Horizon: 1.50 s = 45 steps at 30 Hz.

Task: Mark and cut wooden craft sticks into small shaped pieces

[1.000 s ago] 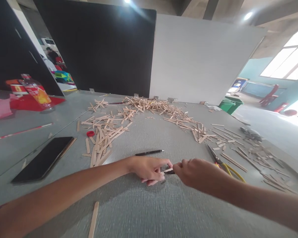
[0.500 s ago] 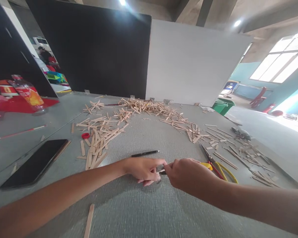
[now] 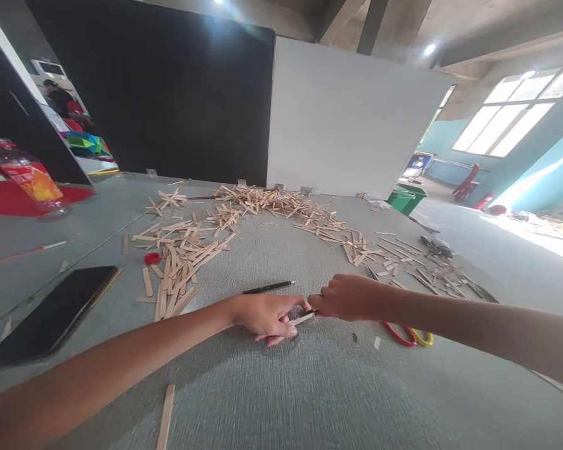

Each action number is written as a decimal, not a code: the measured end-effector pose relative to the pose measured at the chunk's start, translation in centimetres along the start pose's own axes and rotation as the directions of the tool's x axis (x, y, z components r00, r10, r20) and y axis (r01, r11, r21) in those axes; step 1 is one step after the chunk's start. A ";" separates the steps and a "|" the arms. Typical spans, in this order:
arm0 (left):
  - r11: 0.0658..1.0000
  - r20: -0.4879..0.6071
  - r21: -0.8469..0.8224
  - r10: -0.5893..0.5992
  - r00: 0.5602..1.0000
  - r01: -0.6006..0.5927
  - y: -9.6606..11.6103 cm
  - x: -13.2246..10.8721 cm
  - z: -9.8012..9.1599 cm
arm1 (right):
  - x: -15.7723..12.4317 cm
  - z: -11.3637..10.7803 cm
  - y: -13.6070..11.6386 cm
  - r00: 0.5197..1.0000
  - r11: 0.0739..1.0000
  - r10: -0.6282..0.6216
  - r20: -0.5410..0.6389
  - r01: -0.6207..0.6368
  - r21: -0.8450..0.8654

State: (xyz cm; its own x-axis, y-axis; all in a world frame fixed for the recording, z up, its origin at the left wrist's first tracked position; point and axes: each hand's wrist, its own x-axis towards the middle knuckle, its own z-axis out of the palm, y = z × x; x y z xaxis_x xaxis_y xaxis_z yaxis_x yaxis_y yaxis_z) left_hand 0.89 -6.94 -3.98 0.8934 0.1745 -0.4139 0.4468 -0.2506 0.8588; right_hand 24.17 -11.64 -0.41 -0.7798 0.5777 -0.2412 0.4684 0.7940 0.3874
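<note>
My left hand (image 3: 267, 317) is closed on a short wooden craft stick (image 3: 301, 319), held low over the table between thumb and fingers. Against the stick's upper side, my right hand (image 3: 340, 297) grips a slim yellow-and-black tool (image 3: 312, 312); most of it is hidden in the fist, so I cannot tell its kind. Just beyond my left hand lies a black pen (image 3: 268, 288). Scissors with red and yellow handles (image 3: 422, 338) lie partly under my right forearm. Two small chips (image 3: 376, 342) are on the table below that forearm.
Loose craft sticks (image 3: 178, 269) form an arc of piles across the table. A phone (image 3: 51, 312) lies at left, near a red ring (image 3: 152, 258) and a drink bottle (image 3: 32, 181). One single stick (image 3: 166, 417) lies in front. Black and white panels (image 3: 347, 119) stand behind.
My right hand has turned and lifted slightly, its forearm swinging upward in view. More of the stick now shows between the hands, and the chips under the forearm are uncovered. The view has shifted slightly right.
</note>
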 end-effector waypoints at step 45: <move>0.908 -0.210 -0.411 -0.005 0.978 -0.084 -1.4 1.0 -0.2 | -2.9 7.1 -7.1 0.611 0.843 0.499 -0.615 -0.507 0.180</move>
State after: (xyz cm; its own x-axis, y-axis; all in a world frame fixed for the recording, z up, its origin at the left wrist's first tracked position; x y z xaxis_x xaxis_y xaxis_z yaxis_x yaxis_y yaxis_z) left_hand 1.20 -6.27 -5.55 0.8617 0.3717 -0.3453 0.3115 0.1496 0.9384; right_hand 26.06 -17.57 -8.74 -0.4982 0.6323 0.5933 0.8650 0.4103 0.2889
